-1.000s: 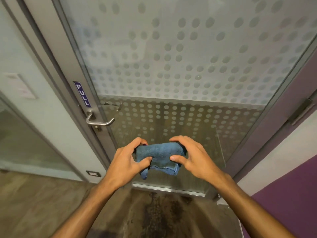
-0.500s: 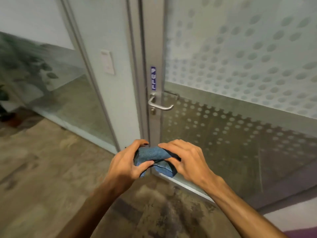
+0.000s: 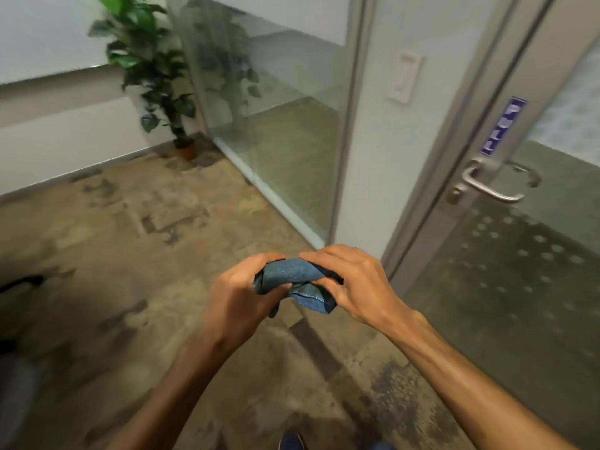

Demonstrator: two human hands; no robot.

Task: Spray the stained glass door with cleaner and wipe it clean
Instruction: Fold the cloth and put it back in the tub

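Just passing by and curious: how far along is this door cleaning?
Done: cannot tell; the glass door is blurred and shows no plain wet or wiped patch. In hand: the left hand and right hand both grip a bunched blue cloth, apart from the glass. Left: wiping, and perhaps spraying; no spray bottle is in view.

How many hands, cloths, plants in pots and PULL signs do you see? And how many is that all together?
Hands: 2, the left hand and the right hand, both gripping the cloth.
Cloths: 1, the blue cloth.
Potted plants: 1, the green plant.
PULL signs: 1, the PULL sign.
Total: 5.
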